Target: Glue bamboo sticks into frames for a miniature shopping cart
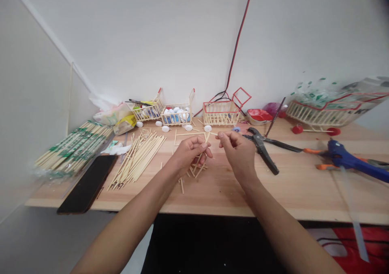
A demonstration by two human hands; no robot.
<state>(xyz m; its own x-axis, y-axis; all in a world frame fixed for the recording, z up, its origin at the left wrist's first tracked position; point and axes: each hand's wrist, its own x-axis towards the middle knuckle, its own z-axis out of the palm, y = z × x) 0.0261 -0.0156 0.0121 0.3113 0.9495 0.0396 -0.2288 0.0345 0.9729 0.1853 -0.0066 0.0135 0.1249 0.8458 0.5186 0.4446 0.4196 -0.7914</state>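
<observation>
Above the middle of the table, my left hand (193, 152) is closed around thin wooden sticks (207, 137) that cross near its fingertips. Just to the right, my right hand (239, 151) pinches a short wooden stick (214, 134), its inner end close to the crossed ones. Whether the two touch is too small to tell. Short stick pieces (182, 185) lie beneath my left hand, partly hidden by it. A stick frame (190, 134) rests on the table behind that hand.
Miniature stick carts (221, 116) stand along the wall. Loose sticks (142, 156), bundled chopsticks (74, 148) and a black phone-like slab (88, 183) lie left. Right are black-handled pliers (264, 152), a red paint tub (259, 115), a blue glue gun (349, 156) and a larger cart (319, 114) of bottles.
</observation>
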